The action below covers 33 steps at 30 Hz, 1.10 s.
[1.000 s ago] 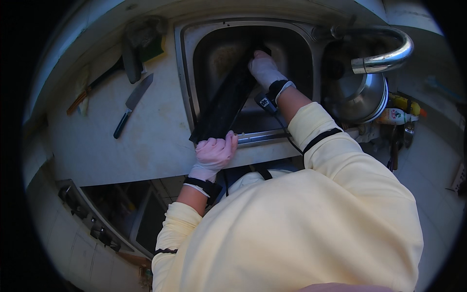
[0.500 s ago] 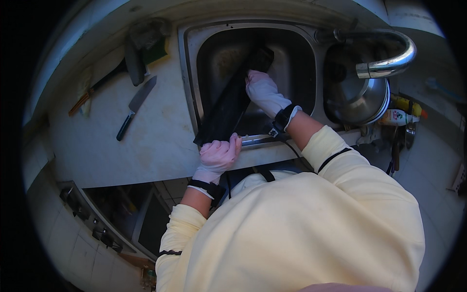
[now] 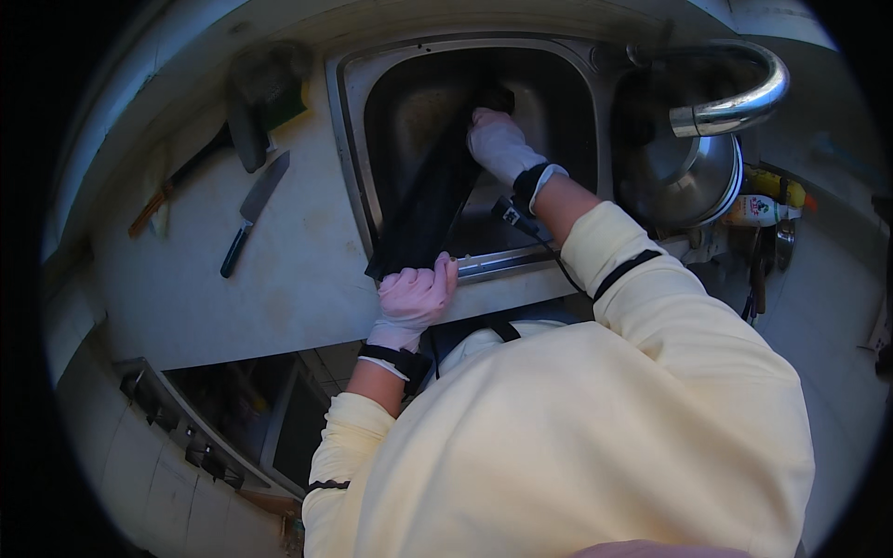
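A long flat black tray [image 3: 428,200] leans slantwise in the steel sink [image 3: 349,139], its near end over the front rim. My left hand [image 3: 414,298], in a pale glove, grips that near corner at the sink's front edge. My right hand [image 3: 498,144], also gloved, is pressed on the tray's upper face inside the basin; whatever it may hold against the tray is hidden.
A curved steel tap [image 3: 735,102] arches over a second basin with a steel pot [image 3: 684,181]. On the counter [image 3: 279,279] to the left lie a knife [image 3: 246,219], a dark spatula [image 3: 237,130] and a wooden-handled tool [image 3: 153,209]. Bottles [image 3: 763,200] stand at the right.
My right hand slid down the tray toward me, then back up it toward the far end. My left hand kept its grip on the near corner.
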Each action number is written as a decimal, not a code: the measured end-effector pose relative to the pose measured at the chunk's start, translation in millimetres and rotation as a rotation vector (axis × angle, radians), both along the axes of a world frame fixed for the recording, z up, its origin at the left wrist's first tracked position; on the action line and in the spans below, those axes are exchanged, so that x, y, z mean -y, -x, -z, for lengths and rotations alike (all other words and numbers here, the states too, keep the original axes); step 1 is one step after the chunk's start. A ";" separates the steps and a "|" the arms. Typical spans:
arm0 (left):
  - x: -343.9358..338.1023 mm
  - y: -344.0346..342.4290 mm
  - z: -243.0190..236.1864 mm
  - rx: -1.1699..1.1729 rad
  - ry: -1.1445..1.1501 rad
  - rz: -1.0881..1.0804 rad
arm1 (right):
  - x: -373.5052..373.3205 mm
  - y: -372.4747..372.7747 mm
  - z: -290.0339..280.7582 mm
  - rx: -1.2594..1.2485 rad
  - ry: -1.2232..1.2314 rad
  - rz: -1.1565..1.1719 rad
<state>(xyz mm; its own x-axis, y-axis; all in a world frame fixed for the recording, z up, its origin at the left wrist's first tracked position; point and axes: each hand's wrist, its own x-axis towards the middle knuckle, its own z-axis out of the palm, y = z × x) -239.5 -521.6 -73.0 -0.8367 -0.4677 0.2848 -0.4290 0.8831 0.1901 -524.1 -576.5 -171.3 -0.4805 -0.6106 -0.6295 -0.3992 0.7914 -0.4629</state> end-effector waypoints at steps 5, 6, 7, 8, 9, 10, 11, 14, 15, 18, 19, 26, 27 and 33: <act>1.8 -0.2 -2.1 -0.040 0.036 0.010 | -2.9 1.3 10.3 -0.171 0.055 -0.117; 2.2 0.6 -2.4 -0.050 0.023 0.003 | -6.9 -2.0 12.6 -0.153 -0.048 -0.219; 3.2 2.3 -2.0 -0.064 0.018 -0.008 | -7.5 -4.3 14.1 -0.114 -0.120 -0.333; 4.1 3.3 -2.2 -0.063 0.032 -0.007 | -6.0 -0.4 20.0 -0.080 -0.057 -0.220; 4.8 4.1 -2.4 -0.058 0.038 -0.007 | -4.9 1.1 24.7 0.003 -0.027 -0.135; 3.6 3.9 -3.8 -0.045 0.032 -0.008 | -1.1 5.8 21.2 -0.058 -0.106 -0.169; 2.0 3.3 -5.9 -0.037 0.011 -0.005 | 2.1 6.3 15.4 -0.217 -0.137 -0.234; 3.8 3.3 -6.6 -0.027 -0.001 0.000 | 8.4 15.2 12.0 -0.031 -0.113 -0.034; 5.5 4.6 -5.3 -0.044 0.018 0.000 | 9.4 11.4 8.0 -0.161 -0.119 -0.126; 3.9 5.9 -5.1 -0.060 0.029 -0.021 | -6.8 -0.2 9.4 -0.187 -0.055 -0.362; 4.0 6.3 -4.8 -0.062 0.043 -0.026 | -8.5 -3.1 7.6 -0.101 -0.080 -0.365; 4.2 4.1 -6.3 -0.041 0.045 -0.006 | 2.0 9.1 12.0 -0.133 -0.023 -0.144; 4.5 4.2 -6.2 -0.039 0.051 0.001 | 0.8 4.5 6.9 -0.180 0.017 -0.188; 1.0 3.9 -7.7 -0.028 0.006 -0.011 | 5.7 -3.8 -13.7 -0.164 -0.162 -0.326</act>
<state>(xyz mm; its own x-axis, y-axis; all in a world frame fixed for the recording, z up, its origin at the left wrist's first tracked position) -243.4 -522.6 -65.3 -0.8235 -0.4748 0.3106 -0.4329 0.8797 0.1968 -520.4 -582.3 -157.5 -0.3799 -0.6466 -0.6615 -0.7001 0.6684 -0.2513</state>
